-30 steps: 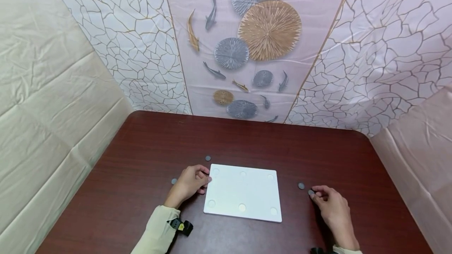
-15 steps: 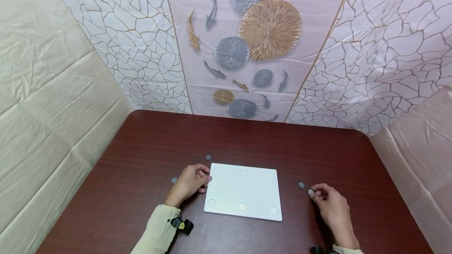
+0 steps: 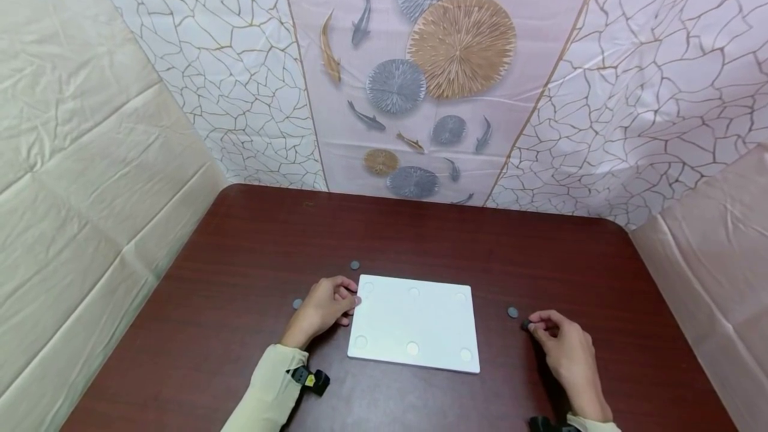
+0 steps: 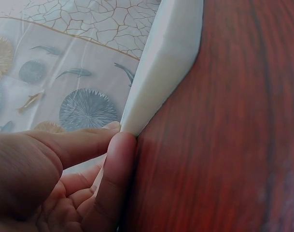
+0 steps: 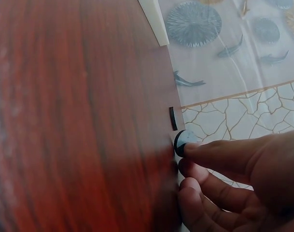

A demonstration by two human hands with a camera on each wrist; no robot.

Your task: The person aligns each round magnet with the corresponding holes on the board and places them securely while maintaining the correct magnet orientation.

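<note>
A white rectangular board (image 3: 414, 322) with shallow round recesses lies on the table. My left hand (image 3: 324, 305) pinches its left edge between thumb and fingers; the left wrist view shows the fingertips on the board's edge (image 4: 156, 72). To the board's right, my right hand (image 3: 564, 349) pinches a small dark disc (image 3: 526, 325) between thumb and fingers. In the right wrist view that disc (image 5: 182, 142) stands tilted on its edge at the thumb tip. A second disc (image 3: 513, 313) lies flat just beyond it, seen edge-on (image 5: 173, 119) in the right wrist view.
Two more grey discs lie on the table: one (image 3: 355, 265) beyond the board's back left corner, another (image 3: 297, 303) left of my left hand. The dark red table (image 3: 420, 235) ends at patterned cloth (image 3: 456, 152) at the back, with pale cloth (image 3: 78, 232) at the left.
The disc at my right fingertips has tilted, its face turning from pale to dark. Both hands have stayed nearly in place, and the head view has shifted slightly.
</note>
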